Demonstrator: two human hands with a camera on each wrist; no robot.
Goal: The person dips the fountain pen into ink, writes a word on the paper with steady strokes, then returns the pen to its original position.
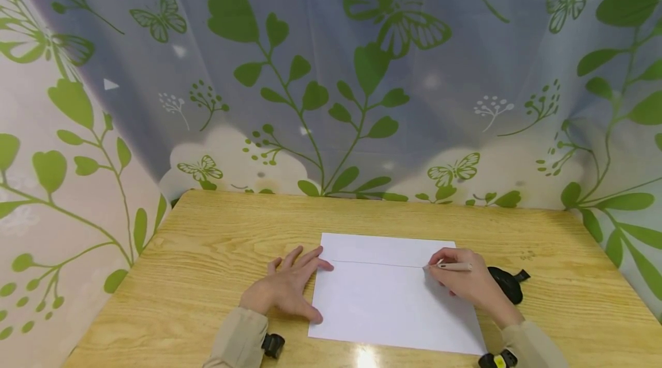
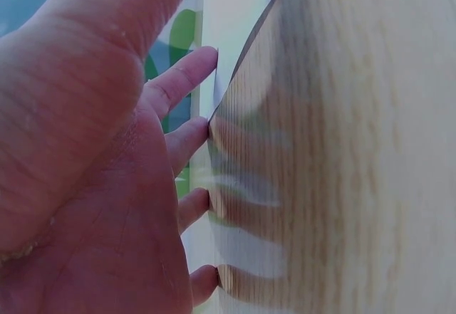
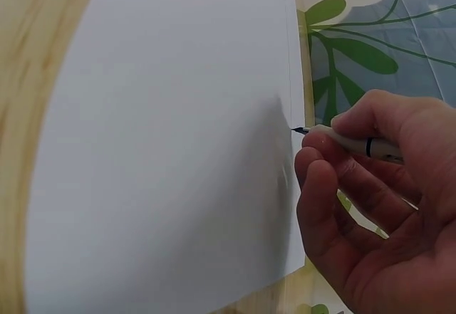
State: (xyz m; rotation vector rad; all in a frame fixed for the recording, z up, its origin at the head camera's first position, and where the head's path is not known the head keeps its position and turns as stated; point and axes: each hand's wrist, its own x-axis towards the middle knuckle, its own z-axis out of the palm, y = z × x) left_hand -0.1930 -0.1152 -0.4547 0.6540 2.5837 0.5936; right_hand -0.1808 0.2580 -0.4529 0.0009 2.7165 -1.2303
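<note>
A white sheet of paper [image 1: 388,305] lies on the wooden table, with a thin dark line [image 1: 377,264] running across its upper part. My right hand [image 1: 462,276] pinches a light-coloured pen [image 1: 455,267] near its point. In the right wrist view the dark tip of the pen [image 3: 345,141] meets the paper [image 3: 164,136] at the end of the line. My left hand [image 1: 289,284] is spread at the paper's left edge, thumb and index fingertip on the sheet. In the left wrist view its fingers [image 2: 184,79] are stretched apart, their tips down on the surface.
Beside my right hand sits a small black object [image 1: 507,284] with a short strap, partly hidden by the hand. The wooden table [image 1: 233,218] ends at a curtain [image 1: 310,98] printed with green leaves and butterflies. Dark bands [image 1: 273,345] circle both wrists.
</note>
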